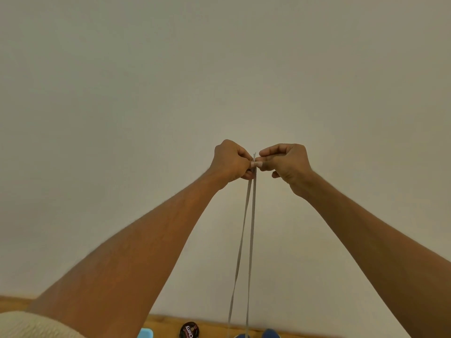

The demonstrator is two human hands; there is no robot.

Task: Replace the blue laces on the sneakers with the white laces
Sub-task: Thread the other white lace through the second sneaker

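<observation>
Both arms of the person are raised in front of a plain pale wall (219,69), and the two hands meet there at the same height. The left hand (230,161) has its fingers curled and pinches the white lace (251,228) between thumb and fingers near the top ends. The right hand (284,161) is also curled, and its thumb and forefinger pinch the same lace from the other side, so the thumbs of both hands touch. From the hands two strands of the lace hang down, close together and almost parallel, down to the bottom edge of the view. There, on a wooden surface (214,325), a blue sneaker (269,333) shows only partly. Near it stand a dark round package with red print (189,330) and a light blue object (146,333).
</observation>
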